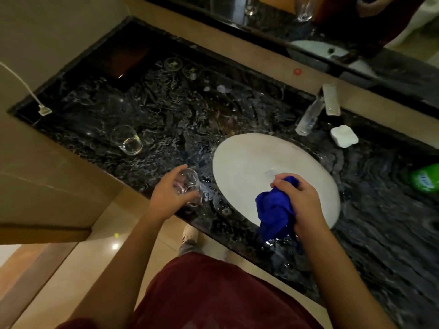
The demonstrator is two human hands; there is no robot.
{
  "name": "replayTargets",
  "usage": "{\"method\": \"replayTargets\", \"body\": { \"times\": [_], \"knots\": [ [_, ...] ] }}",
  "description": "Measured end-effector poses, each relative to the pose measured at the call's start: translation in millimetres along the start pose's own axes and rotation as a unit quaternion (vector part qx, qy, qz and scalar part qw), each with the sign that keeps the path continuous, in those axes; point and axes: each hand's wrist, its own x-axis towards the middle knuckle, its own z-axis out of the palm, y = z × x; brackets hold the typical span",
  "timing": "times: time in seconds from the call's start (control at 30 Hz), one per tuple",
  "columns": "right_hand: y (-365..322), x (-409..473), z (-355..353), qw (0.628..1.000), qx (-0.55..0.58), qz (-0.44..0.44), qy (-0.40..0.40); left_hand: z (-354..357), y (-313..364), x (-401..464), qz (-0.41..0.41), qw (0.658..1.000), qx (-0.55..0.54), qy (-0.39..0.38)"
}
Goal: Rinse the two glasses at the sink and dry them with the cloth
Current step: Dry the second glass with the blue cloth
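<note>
Along the dark marble worktop [166, 110] the white sink [249, 157] sits under the tap [311, 115], close enough to rinse and dry in one spot. The blue cloth [275, 210] hangs bunched over the basin's near rim, the right hand [301, 200] gripping it with curled fingers, probably ready for wiping. The left hand [171, 191] wraps its fingers round one glass [187, 184] at the worktop's edge. The other glass [127, 140] stands apart to the left, seemingly parked out of the way.

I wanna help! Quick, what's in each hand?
Left hand: holding a glass by the sink.
Right hand: holding the blue cloth.
</note>
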Motion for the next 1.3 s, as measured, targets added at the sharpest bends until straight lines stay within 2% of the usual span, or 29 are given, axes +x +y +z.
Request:
{"method": "replayTargets", "body": {
  "times": [0.13, 0.27, 0.33, 0.47, 0.53, 0.63, 0.73, 0.87, 0.93, 1.07, 1.13, 1.23, 1.3],
  "knots": [
    [-22, -6, -17, 0.989, 0.145, 0.003, 0.005, 8, 77, -12, 0.052, 0.978, -0.173, -0.101],
    [-55, -21, -30, 0.947, 0.322, 0.000, 0.003, 42, 153, -36, 0.051, 0.918, -0.338, -0.199],
    [-71, -34, -33, 0.930, 0.362, -0.059, 0.012, 63, 183, -46, 0.030, 0.886, -0.408, -0.221],
    [-80, -61, -41, 0.933, 0.255, -0.252, 0.042, 91, 230, -54, -0.023, 0.848, -0.492, -0.193],
    [-74, -73, -46, 0.932, 0.166, -0.321, 0.021, 97, 247, -49, -0.021, 0.840, -0.501, -0.205],
    [-64, -81, -48, 0.932, 0.030, -0.361, -0.010, 100, 264, -40, -0.006, 0.846, -0.488, -0.213],
    [-62, -78, -57, 0.923, -0.013, -0.385, 0.017, 102, 276, -39, 0.010, 0.858, -0.461, -0.225],
    [-61, -79, -63, 0.879, -0.061, -0.468, 0.061, 106, 283, -41, 0.002, 0.859, -0.459, -0.225],
    [-57, -81, -57, 0.850, -0.114, -0.510, 0.065, 108, 285, -40, -0.009, 0.845, -0.485, -0.226],
    [-51, -77, -42, 0.807, -0.206, -0.543, 0.111, 117, 286, -46, -0.021, 0.823, -0.517, -0.232],
    [-56, -76, -40, 0.800, -0.232, -0.537, 0.135, 123, 286, -51, -0.037, 0.813, -0.532, -0.232],
    [-80, -69, -45, 0.810, -0.263, -0.503, 0.146, 129, 280, -57, -0.030, 0.805, -0.545, -0.231],
    [-100, -64, -50, 0.843, -0.233, -0.469, 0.121, 125, 282, -63, -0.022, 0.794, -0.558, -0.241]
  ]
}}
